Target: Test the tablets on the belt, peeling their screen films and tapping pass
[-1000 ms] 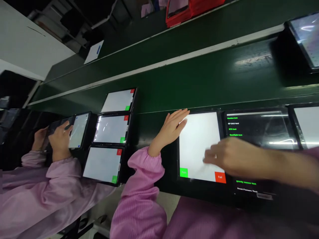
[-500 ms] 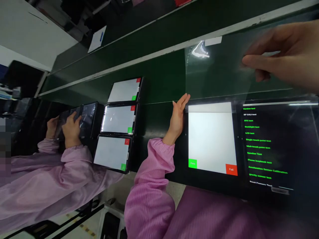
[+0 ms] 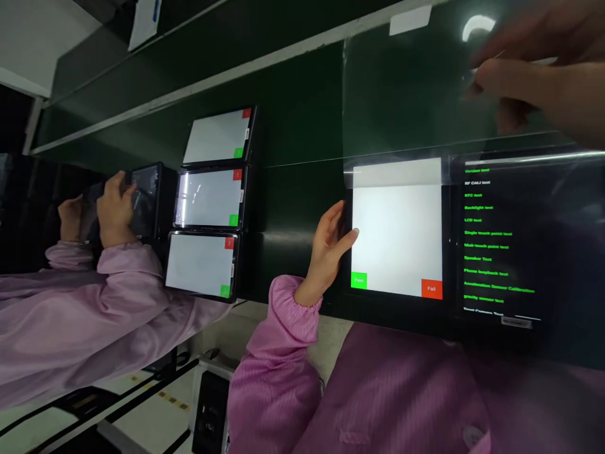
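A tablet (image 3: 397, 227) with a white screen and green Pass and red Fail boxes lies in front of me. My left hand (image 3: 328, 249) grips its left edge, thumb on the front bezel and fingers along the side. A clear plastic film (image 3: 392, 94) with a white label covers the tablet's far edge and stretches away over the bench. Blurred at the upper right, my right hand (image 3: 534, 79) pinches the film between thumb and fingers. To the right of that tablet, another tablet (image 3: 496, 246) shows a list of green test names on black.
Left of my hand, three tablets (image 3: 203, 198) with white screens lie in a column on the dark green bench (image 3: 297, 139). Farther left, a co-worker's hands (image 3: 116, 211) rest on a dark tablet (image 3: 147, 189). Paper (image 3: 144, 22) lies at the upper left.
The view has shifted, so the bench items sit higher and slightly left. My left hand has slid nearer along the tablet's edge, its thumb now on the front. My right hand still pinches the film.
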### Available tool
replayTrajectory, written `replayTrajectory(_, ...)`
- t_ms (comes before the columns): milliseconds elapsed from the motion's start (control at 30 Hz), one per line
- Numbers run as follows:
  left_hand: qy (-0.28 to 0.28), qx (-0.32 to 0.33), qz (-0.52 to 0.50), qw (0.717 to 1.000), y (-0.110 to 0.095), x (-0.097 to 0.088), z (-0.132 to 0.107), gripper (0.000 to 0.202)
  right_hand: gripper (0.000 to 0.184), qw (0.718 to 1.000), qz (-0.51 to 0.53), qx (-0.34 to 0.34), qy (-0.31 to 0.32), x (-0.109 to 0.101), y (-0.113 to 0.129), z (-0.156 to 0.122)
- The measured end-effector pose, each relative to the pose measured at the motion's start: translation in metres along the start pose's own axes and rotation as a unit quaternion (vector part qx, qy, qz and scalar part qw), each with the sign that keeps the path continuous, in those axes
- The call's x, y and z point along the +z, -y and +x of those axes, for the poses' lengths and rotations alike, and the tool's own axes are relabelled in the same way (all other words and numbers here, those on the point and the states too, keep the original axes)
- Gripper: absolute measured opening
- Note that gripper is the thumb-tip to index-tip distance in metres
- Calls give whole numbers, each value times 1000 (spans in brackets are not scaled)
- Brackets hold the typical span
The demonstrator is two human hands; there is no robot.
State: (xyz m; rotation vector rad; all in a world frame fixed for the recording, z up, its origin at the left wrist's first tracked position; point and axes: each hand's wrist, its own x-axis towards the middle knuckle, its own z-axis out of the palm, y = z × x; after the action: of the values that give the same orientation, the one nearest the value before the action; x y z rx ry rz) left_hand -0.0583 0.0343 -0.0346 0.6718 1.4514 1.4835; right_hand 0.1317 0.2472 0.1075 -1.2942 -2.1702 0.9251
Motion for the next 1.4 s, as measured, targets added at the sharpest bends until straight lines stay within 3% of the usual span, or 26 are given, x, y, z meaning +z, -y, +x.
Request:
replayTrajectory(133,-7,-17,25,1000,3,-3,-18,65,26,1000,-14,1,25,1,1,-11)
replayTrajectory(267,-13,-21,47,999,9,-7,-28,58,11,999,17,-16,42,1,-4,-24)
replayTrajectory(433,-48,-23,13,999,16,-10,-29,43,12,997,35,-24,72,1,-18,-38)
replayTrajectory(667,-84,-18,-19,996,20,-9,-35,33,24,988,72,-61,121,0,-38,-44)
replayTrajectory(767,-98,-28,-30,994,20,-7,-42,39,41,980,77,-91,158,11,-53,-58)
replayTrajectory(867,-107,-28,-23,994,19,-5,-49,52,58,952,83,-160,249,26,-65,-90)
replayTrajectory(967,-107,-19,-19,994,19,-2,-56,65,49,896,32,-264,355,27,-67,-132)
replayTrajectory(1033,-112,-13,-13,993,21,-2,-62,70,47,888,-7,-343,307,14,-67,-155)
replayTrajectory(1133,-118,5,37,992,27,-5,-72,70,60,891,-70,-427,136,-17,-76,-181)
replayTrajectory(1200,-108,24,90,990,33,-10,-77,72,70,905,-119,-403,57,-39,-91,-198)
replayTrajectory(1300,-96,72,149,982,38,-16,-81,68,76,938,-170,-300,-48,-63,-120,-229)
replayTrajectory(1400,-124,189,209,951,33,-7,-85,58,74,946,-198,-232,-111,-73,-147,-260)
